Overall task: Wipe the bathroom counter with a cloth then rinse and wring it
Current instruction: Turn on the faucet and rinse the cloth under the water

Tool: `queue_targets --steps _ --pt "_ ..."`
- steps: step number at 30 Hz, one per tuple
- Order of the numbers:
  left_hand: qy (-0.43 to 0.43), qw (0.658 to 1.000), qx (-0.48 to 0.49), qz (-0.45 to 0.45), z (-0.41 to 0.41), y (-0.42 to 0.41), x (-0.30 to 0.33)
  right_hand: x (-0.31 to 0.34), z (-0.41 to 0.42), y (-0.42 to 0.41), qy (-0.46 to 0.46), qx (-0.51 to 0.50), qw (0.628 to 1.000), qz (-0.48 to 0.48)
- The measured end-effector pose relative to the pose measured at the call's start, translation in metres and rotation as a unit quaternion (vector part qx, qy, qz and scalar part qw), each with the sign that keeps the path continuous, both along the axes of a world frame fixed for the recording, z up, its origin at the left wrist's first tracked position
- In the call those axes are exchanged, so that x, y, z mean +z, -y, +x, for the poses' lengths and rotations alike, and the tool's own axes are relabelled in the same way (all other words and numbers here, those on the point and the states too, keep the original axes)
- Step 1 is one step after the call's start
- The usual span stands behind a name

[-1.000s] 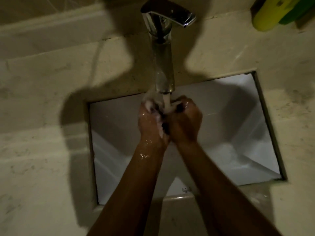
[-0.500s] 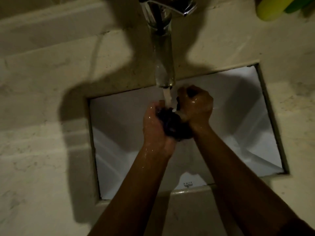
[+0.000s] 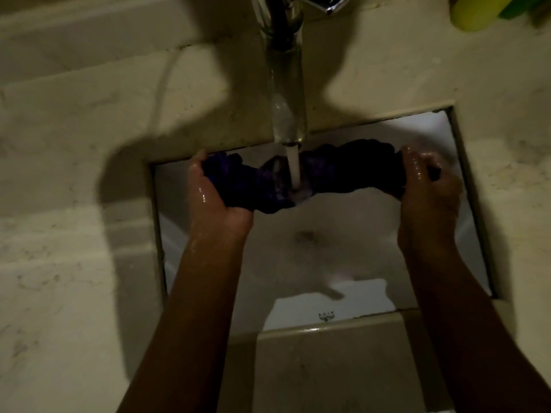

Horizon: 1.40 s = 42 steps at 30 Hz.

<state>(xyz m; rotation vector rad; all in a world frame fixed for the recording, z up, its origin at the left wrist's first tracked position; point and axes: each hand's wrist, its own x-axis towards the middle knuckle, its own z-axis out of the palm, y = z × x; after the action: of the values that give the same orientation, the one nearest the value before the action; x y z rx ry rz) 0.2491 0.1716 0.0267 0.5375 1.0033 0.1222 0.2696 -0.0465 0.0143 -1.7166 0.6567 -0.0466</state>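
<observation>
Tabletop (image 3: 74, 263): pale stone, seen to surround both hands on all sides; lighting dim.

Sink (image 3: 313, 239): white rectangular basin set into the tabletop, lying below and between the hands.

Faucet (image 3: 287, 93): chrome spout positioned above the gap between the hands; water stream (image 3: 294, 168) observed running.

Cloth (image 3: 334, 171): dark, purplish, bunched into a rope and stretched between the two hands above the basin. The stream is received on its middle.

Left hand (image 3: 214, 192): closed around the cloth's left end, skin wet. Right hand (image 3: 429, 186): closed around the right end, fingers curled over it.

Yellow-green object (image 3: 483, 10): far beyond the right hand, at the frame corner; identity not determined.

Step judged: rinsing, with wringing to follow. For a good result, the cloth should be fed sideways through the stream so that both ends are flushed, not only the centre. It should be kept low over the basin so runoff is not splashed onto the wiped tabletop. Opposite twists are then advised.
</observation>
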Motion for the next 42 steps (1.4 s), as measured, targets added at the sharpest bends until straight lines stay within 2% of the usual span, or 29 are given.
queue_targets --steps 3,7,9,10,12,14,17,18,22,25,27,29,32,35,38,40,42 --pt "0.019 0.999 -0.027 -0.025 0.000 0.014 0.010 -0.014 -0.004 -0.005 -0.023 0.167 0.985 -0.048" --pt "0.039 0.994 -0.063 -0.083 0.000 0.042 0.026 -0.012 -0.012 -0.023 -0.008 0.401 0.912 -0.084" --pt "0.050 0.993 -0.049 -0.099 -0.001 0.047 0.033 -0.008 -0.013 -0.028 -0.029 0.469 0.883 -0.024" --pt "0.060 0.992 -0.040 -0.105 -0.002 0.047 0.034 -0.002 -0.015 -0.030 -0.053 0.469 0.881 0.038" --pt "0.093 0.988 -0.026 -0.122 -0.001 0.043 0.041 0.013 -0.023 -0.038 -0.116 0.390 0.896 0.176" --pt "0.099 0.988 -0.016 -0.121 0.000 0.038 0.041 0.017 -0.037 -0.041 -0.154 0.319 0.893 0.278" --pt "0.102 0.988 0.006 -0.117 0.001 0.031 0.038 0.020 -0.048 -0.041 -0.159 0.319 0.844 0.400" --pt "0.104 0.988 0.008 -0.116 0.000 0.026 0.037 0.022 -0.050 -0.041 -0.135 0.342 0.841 0.398" --pt "0.059 0.996 -0.019 -0.060 -0.020 -0.002 0.018 0.044 -0.048 -0.038 0.016 0.373 0.897 0.237" --pt "0.010 0.995 -0.078 -0.054 -0.045 0.000 -0.007 0.053 -0.042 -0.042 0.029 0.353 0.907 0.228" --pt "-0.033 0.989 -0.139 -0.030 -0.059 0.013 -0.021 0.054 -0.038 -0.050 0.014 0.300 0.917 0.264" --pt "-0.070 0.979 -0.189 0.005 -0.074 0.029 -0.032 0.047 -0.037 -0.057 -0.023 0.196 0.916 0.350" --pt "-0.097 0.971 -0.219 -0.024 -0.085 0.050 -0.037 0.039 -0.036 -0.063 -0.066 0.056 0.881 0.464" --pt "-0.072 0.971 -0.208 -0.094 -0.082 0.060 -0.041 0.034 -0.035 -0.064 -0.095 -0.013 0.836 0.540" --pt "-0.040 0.976 -0.157 -0.146 -0.064 0.054 -0.047 0.031 -0.037 -0.063 -0.101 -0.029 0.804 0.585" --pt "-0.013 0.980 -0.105 -0.170 -0.043 0.045 -0.042 0.025 -0.040 -0.063 -0.092 -0.037 0.799 0.594" --pt "0.018 0.990 -0.079 -0.116 -0.022 0.038 -0.041 0.016 -0.043 -0.056 -0.089 -0.044 0.823 0.559"
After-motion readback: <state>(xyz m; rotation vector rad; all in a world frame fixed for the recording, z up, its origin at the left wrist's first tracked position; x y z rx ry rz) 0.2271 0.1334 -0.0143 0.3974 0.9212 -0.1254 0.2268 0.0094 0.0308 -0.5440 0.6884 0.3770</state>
